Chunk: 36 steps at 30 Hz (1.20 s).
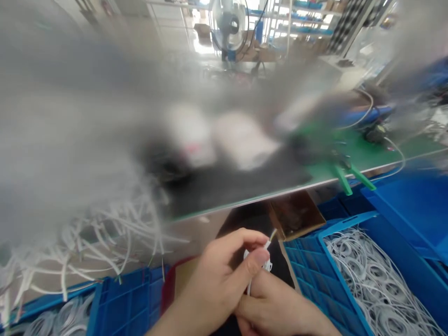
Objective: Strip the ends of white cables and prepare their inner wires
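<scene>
My left hand point(219, 273) is closed in a pinch, thumb against fingers, on a thin white cable point(266, 246) whose end sticks up past the fingertips. My right hand point(276, 308) lies just below and to the right of it, fingers curled round the lower part of the same white cable. Both hands sit low in the head view, in front of the edge of a workbench point(245, 198). Much of the picture above them is smeared by motion.
A blue crate point(315, 261) of coiled white cables point(378, 280) stands at right, another blue crate point(126, 303) at lower left. Loose white cable pieces point(105, 238) lie on the bench at left. Green-handled pliers point(350, 175) rest on a green mat. A fan point(229, 23) stands far back.
</scene>
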### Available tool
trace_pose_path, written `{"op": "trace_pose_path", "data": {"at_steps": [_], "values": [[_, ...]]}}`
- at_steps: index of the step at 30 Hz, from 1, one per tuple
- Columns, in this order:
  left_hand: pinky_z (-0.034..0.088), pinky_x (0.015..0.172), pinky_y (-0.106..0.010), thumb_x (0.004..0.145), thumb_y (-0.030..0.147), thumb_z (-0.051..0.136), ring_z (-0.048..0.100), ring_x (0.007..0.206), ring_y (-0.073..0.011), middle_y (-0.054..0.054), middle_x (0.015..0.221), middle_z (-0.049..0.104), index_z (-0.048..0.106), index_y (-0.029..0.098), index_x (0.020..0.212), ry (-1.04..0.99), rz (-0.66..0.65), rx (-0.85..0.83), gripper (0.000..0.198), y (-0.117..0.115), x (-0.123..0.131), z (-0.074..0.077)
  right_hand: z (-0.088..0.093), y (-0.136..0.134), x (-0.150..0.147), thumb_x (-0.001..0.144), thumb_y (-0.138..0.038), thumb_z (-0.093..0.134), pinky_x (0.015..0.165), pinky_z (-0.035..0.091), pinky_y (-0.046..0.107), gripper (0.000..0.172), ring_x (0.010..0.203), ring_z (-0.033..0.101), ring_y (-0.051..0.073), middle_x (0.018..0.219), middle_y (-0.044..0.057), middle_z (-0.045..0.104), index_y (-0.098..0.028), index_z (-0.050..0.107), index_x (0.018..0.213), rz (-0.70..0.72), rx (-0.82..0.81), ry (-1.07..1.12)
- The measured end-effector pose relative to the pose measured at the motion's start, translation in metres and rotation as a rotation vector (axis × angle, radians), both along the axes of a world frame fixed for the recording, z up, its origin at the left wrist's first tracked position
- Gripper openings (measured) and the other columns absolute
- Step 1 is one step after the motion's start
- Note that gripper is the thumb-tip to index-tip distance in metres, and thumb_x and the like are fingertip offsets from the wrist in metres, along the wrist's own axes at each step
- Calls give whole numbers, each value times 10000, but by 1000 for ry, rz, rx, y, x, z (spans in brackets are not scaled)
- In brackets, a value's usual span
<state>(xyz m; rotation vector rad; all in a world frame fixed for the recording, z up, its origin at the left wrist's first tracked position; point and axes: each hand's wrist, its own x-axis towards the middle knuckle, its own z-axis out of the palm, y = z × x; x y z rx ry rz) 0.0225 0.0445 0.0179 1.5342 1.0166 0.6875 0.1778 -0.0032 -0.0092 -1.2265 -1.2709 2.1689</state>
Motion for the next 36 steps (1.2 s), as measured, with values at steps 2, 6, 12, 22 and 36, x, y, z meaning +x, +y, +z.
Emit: {"op": "trace_pose_path", "data": {"at_steps": [2, 6, 12, 22, 36], "values": [[591, 808, -250, 1048, 349, 697, 757, 828, -169, -4, 926, 804, 793, 264, 1045, -45, 37, -63, 128, -4, 7, -2, -4, -1, -1, 1061, -384, 624, 322, 283, 148, 309, 334, 393, 51, 512, -66, 555, -157, 699, 866, 7, -37, -29], [559, 646, -230, 1058, 409, 687, 693, 696, -148, -11, 823, 747, 720, 216, 1044, -237, 169, -289, 196, -4, 10, -9, -8, -6, 11, 1030, -424, 701, 364, 338, 160, 269, 401, 471, 59, 676, -32, 668, -158, 710, 988, -83, 46, -51], [504, 588, -179, 1080, 397, 676, 593, 572, -91, 42, 663, 662, 618, 203, 1042, -420, 255, -413, 206, -8, 11, -18, 18, -5, 40, 999, -398, 778, 589, 499, 194, 193, 656, 643, 114, 826, -5, 718, -222, 747, 1072, -489, 362, -282], [341, 423, -100, 1083, 410, 672, 442, 450, -40, 93, 593, 557, 575, 215, 1044, -476, 318, -575, 222, -26, 17, -20, 32, 16, 29, 1025, -352, 771, 571, 516, 138, 85, 651, 668, 88, 794, -34, 731, -283, 790, 1072, -672, 565, -281], [393, 444, -112, 1045, 407, 731, 479, 490, -54, 81, 627, 555, 596, 220, 1013, -459, 305, -514, 233, -30, 12, -19, 31, 25, 21, 1009, -330, 787, 603, 535, 187, 89, 665, 645, 104, 845, -11, 736, -243, 806, 1007, -633, 508, -260]]}}
